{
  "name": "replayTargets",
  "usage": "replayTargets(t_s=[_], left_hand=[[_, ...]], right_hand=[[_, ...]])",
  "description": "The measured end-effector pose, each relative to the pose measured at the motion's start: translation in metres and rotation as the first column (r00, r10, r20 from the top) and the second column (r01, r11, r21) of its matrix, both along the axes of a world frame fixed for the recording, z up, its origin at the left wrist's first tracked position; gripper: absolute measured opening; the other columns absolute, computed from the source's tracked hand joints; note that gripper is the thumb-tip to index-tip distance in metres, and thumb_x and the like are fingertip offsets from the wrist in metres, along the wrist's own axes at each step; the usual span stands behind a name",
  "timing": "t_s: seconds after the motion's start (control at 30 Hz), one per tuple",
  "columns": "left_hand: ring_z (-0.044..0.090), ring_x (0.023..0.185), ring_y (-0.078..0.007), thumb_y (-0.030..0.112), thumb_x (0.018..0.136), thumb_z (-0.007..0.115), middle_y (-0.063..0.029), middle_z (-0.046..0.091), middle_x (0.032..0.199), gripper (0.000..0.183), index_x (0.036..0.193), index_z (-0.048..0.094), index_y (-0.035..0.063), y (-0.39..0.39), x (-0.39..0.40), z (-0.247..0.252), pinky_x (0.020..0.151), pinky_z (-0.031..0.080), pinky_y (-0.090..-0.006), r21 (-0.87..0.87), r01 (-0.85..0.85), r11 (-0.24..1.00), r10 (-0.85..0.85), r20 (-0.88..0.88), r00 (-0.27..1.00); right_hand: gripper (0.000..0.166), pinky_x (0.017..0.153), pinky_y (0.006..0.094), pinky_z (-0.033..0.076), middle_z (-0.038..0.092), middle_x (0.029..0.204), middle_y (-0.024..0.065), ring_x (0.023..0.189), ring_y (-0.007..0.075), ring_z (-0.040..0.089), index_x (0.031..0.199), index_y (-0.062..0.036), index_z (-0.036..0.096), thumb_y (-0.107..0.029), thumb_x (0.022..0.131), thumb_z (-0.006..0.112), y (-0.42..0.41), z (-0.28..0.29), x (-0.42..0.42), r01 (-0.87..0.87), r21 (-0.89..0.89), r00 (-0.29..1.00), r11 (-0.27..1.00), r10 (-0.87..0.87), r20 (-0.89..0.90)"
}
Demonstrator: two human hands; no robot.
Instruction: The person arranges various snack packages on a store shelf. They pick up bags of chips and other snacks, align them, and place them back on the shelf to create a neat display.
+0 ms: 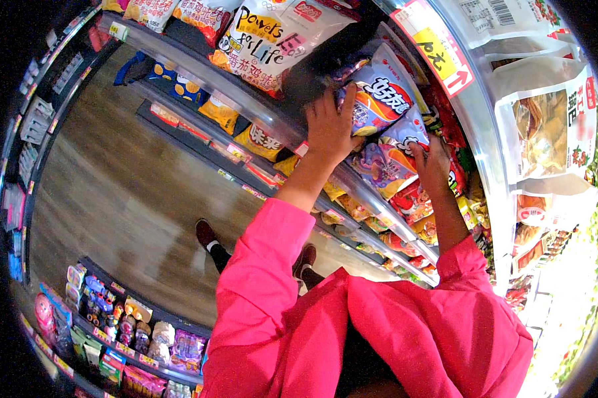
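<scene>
My left hand [328, 124] is at the left side of an upright purple snack bag [383, 97], its fingers along the bag's edge and the thumb near its lower front. A second purple snack bag [396, 164] stands beside it on the same shelf, nearer to my body. At that bag's right side is my right hand [432, 166], the thumb on the front and the other fingers partly hidden behind. Both bags rest behind the clear front lip of the shelf [373, 184]. Pink sleeves are rolled back from both wrists.
Large white snack bags [284, 40] stand farther along this shelf. Lower shelves hold yellow bags [259, 142]. At the right, an upper shelf edge [478, 114] carries a price sign [435, 49] and clear-windowed food bags [542, 129]. Toys [100, 298] fill a shelf behind, across the floor [129, 189].
</scene>
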State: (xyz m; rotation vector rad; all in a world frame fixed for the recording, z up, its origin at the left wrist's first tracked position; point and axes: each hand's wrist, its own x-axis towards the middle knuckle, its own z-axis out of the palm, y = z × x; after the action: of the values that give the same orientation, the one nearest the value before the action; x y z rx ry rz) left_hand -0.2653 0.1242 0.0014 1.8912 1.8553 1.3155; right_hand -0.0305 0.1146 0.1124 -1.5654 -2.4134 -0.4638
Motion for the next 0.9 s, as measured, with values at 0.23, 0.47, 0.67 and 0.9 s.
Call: replayTargets(t_s=[0.23,0.47,0.67,0.9], left_hand=[[0.041,0.125,-0.0439,0.044,0.060,0.087,-0.0287,0.038,0.140,0.115,0.153,0.025,0.0138,-0.002,-0.015,0.007,0.102,0.031,-0.0616,-0.088,0.002,0.996,0.001,0.026,1.000],[0.028,0.136,-0.0528,0.056,0.074,0.073,-0.0361,0.027,0.149,0.103,0.151,0.027,0.0078,0.003,-0.026,0.005,0.109,0.020,-0.0680,0.173,0.005,0.985,-0.041,0.205,0.978],[0.030,0.137,-0.0510,0.061,0.076,0.068,-0.0325,0.028,0.151,0.099,0.152,0.029,0.0114,0.009,0.001,-0.011,0.110,0.021,-0.0675,0.178,0.002,0.984,-0.019,0.096,0.995],[0.030,0.136,-0.0522,0.062,0.079,0.064,-0.0310,0.027,0.152,0.095,0.153,0.027,0.0148,0.011,0.001,-0.014,0.109,0.021,-0.0679,0.173,-0.004,0.985,-0.005,0.056,0.998]], right_hand=[[0.028,0.086,0.0500,0.041,0.061,0.108,0.0204,0.097,0.0396,0.057,0.109,-0.0005,0.058,-0.018,0.089,0.067,0.017,-0.005,-0.005,-0.189,0.261,0.981,0.946,0.174,0.080],[0.083,0.113,0.0636,0.014,0.022,0.152,0.0317,0.139,0.0515,0.022,0.149,0.0014,0.027,-0.039,0.088,0.066,-0.011,-0.029,-0.047,-0.192,0.248,0.981,0.949,0.180,0.070],[0.084,0.115,0.0621,0.013,0.012,0.155,0.0323,0.143,0.0505,0.013,0.153,-0.0003,0.021,-0.035,0.090,0.065,0.000,-0.058,-0.039,-0.177,0.255,0.960,0.951,0.108,0.260],[0.069,0.102,0.0390,0.041,0.047,0.134,0.0162,0.122,0.0253,0.049,0.144,0.0025,0.031,-0.023,0.092,0.068,-0.033,-0.084,0.030,0.113,-0.288,0.822,0.951,-0.252,-0.510]])
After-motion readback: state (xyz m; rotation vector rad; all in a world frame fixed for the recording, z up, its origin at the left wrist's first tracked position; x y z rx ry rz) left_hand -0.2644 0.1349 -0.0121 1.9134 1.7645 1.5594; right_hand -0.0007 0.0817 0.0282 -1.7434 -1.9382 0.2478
